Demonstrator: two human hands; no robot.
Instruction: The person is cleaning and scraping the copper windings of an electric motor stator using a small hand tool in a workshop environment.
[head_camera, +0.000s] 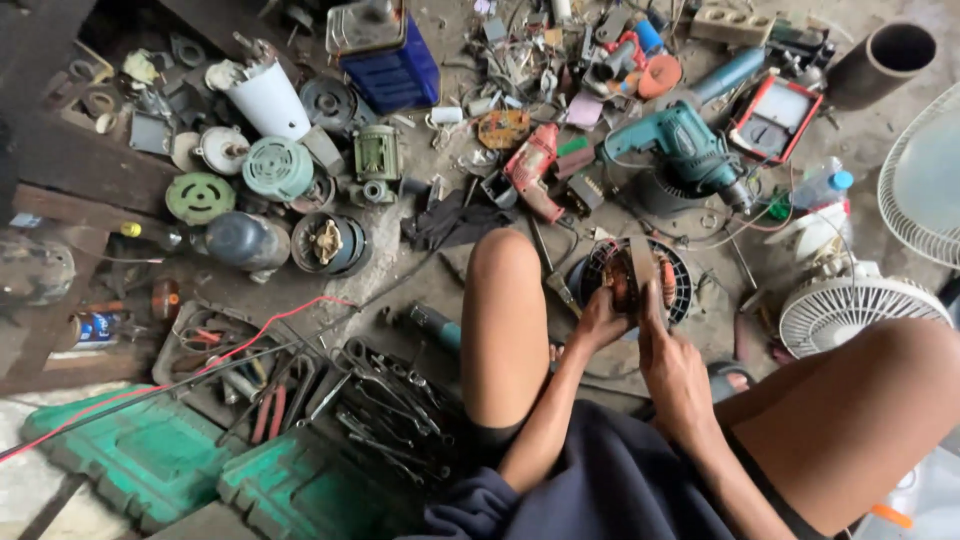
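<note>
The left hand (598, 322) gripped the near-left edge of a small motor core with copper windings (628, 280), and the right hand (668, 365) pressed against its right side, holding it between the knees above a round black fan guard (684, 290) on the floor. The core sat bare, out of any housing, so the stripping looked well along. A teal drill (685, 145) and spanners (385, 400) lay nearby.

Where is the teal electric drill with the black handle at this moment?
In the head view, the teal electric drill lies on the floor at upper right, beyond both hands, between the red power tool and the red-framed meter.
</note>
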